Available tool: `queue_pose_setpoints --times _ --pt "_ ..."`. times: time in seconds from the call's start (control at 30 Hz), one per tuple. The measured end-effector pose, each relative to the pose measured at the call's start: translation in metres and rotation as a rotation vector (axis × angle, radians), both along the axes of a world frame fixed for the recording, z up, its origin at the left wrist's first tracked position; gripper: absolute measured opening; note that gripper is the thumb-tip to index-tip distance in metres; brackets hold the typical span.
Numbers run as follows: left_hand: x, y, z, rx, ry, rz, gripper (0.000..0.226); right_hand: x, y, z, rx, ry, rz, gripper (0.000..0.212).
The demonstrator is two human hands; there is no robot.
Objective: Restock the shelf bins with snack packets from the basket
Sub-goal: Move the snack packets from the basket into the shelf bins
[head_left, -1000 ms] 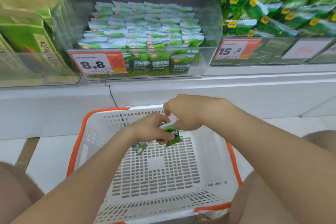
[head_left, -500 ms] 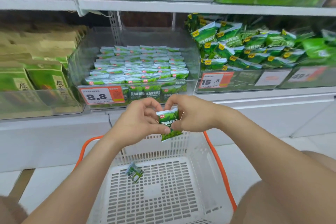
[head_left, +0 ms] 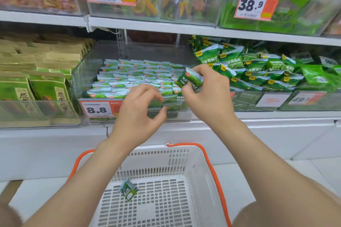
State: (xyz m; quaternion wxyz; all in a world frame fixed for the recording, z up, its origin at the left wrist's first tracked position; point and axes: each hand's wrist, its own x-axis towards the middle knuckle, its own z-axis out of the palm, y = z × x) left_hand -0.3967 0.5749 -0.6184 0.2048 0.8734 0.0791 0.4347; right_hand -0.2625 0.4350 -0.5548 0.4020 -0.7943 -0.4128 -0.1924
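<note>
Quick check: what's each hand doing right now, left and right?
Left hand: open, fingers loosely curled, holding nothing.
Right hand: closed on a green snack packet.

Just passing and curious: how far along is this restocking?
Nearly done, it seems. The clear bin with the 8.8 tag is already packed with rows of small green packets. The right hand holds one packet up by that bin; the left hand is empty. One last packet lies in the white basket, waiting to go up.
</note>
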Motion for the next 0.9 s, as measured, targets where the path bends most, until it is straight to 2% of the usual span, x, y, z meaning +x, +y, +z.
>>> queue_pose_setpoints --times 0.07,0.17,0.33,0.5,0.6,0.73,0.83,0.9 --pt "0.005 0.002 -0.002 0.051 0.089 -0.040 0.024 0.009 0.006 -0.004 -0.138 -0.192 -0.026 0.025" --pt "0.010 0.004 -0.004 0.067 0.203 -0.072 0.037 0.015 0.015 -0.008 -0.444 -0.470 -0.183 0.039" --pt "0.017 0.008 -0.008 0.178 0.348 0.015 0.047 0.015 0.032 0.006 -0.790 -0.419 -0.188 0.051" --pt "0.021 0.009 -0.007 0.241 0.395 0.065 0.041 0.025 0.045 0.018 -1.012 -0.338 -0.156 0.028" --pt "0.021 0.008 -0.009 0.260 0.396 0.080 0.042 0.029 0.056 0.020 -1.069 -0.370 -0.179 0.020" --pt "0.021 0.010 -0.011 0.275 0.382 0.079 0.044 0.037 0.066 0.020 -1.099 -0.402 -0.116 0.021" --pt "0.020 0.013 -0.012 0.256 0.366 0.042 0.046 0.044 0.063 0.020 -1.044 -0.421 -0.046 0.015" --pt "0.019 0.015 -0.013 0.228 0.345 0.005 0.050 0.047 0.059 0.020 -0.975 -0.468 -0.057 0.027"
